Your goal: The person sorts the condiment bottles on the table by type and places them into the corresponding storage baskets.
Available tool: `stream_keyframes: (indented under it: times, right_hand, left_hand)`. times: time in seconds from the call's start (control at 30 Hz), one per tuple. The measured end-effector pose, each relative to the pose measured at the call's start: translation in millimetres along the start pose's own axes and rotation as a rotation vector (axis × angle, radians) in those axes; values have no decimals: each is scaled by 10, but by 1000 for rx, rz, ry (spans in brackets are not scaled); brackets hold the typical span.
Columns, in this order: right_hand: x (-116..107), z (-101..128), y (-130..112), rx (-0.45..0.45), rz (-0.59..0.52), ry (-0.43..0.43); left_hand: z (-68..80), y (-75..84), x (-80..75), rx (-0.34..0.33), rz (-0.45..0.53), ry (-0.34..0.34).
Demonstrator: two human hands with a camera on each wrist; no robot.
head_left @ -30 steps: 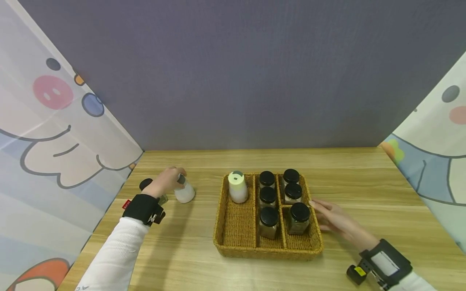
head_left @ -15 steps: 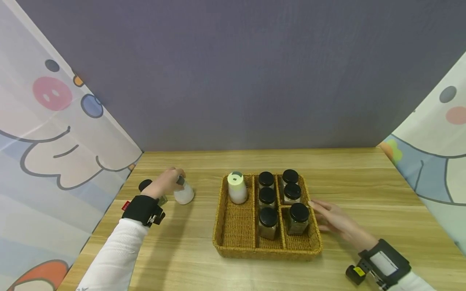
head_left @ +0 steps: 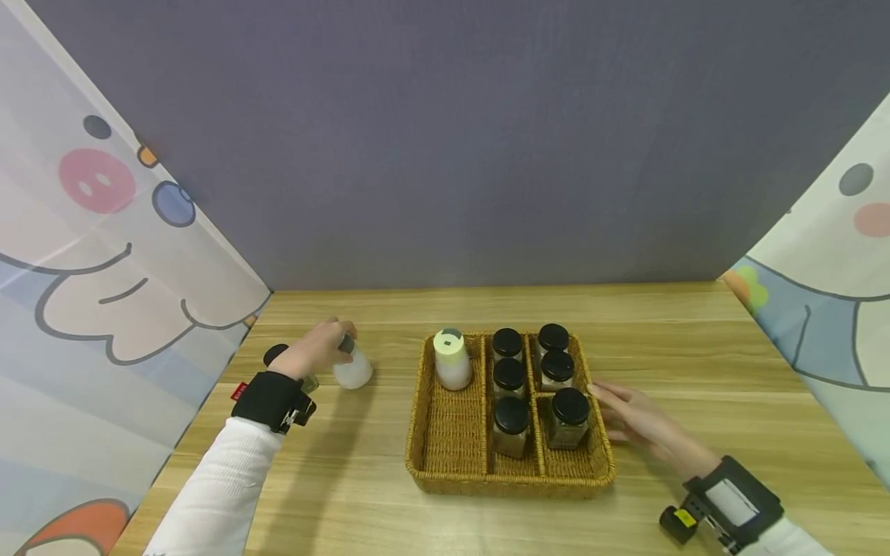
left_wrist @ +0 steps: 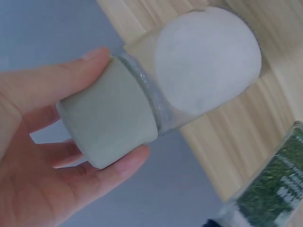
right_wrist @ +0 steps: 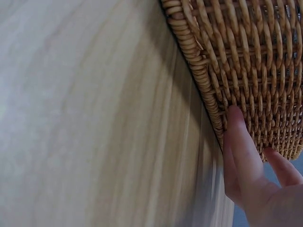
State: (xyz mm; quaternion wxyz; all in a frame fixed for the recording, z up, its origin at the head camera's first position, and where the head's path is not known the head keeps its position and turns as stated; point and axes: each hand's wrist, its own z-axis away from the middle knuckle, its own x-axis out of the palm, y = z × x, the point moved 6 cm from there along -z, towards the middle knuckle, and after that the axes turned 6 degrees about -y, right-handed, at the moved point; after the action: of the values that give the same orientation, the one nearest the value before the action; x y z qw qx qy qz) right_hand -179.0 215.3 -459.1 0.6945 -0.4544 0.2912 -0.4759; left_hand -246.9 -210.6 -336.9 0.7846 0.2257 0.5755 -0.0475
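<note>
At the left of the table, my left hand [head_left: 321,349] grips the pale grey-green cap of a clear glass seasoning bottle [left_wrist: 208,61] with white contents. In the left wrist view, thumb and fingers lie around the cap, and the bottle's base appears to meet the wood. My right hand [head_left: 636,417] touches the outer right wall of a woven basket [head_left: 514,485]. Its extended fingertips [right_wrist: 235,116] lie against the weave. Inside the basket, a similar white-filled bottle [head_left: 452,367] stands at the back of the left compartment.
Black-lidded spice jars stand in the basket's middle column and right compartments, among them a front-right jar [head_left: 570,417]. Beside my left wrist is a jar with green contents [left_wrist: 274,184], partly hidden in the head view. A grey wall [head_left: 487,154] rises behind the table.
</note>
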Motion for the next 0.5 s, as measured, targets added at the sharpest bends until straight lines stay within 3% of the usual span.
stream_keyframes:
  times: [0.27, 0.5]
  right_hand:
    - [6, -1, -5, -2, -12, -11]
    - [10, -4, -13, -6, -23, -19]
  left_hand:
    - [13, 195, -84, 73, -55, 3]
    - [37, 387, -154, 96, -60, -24]
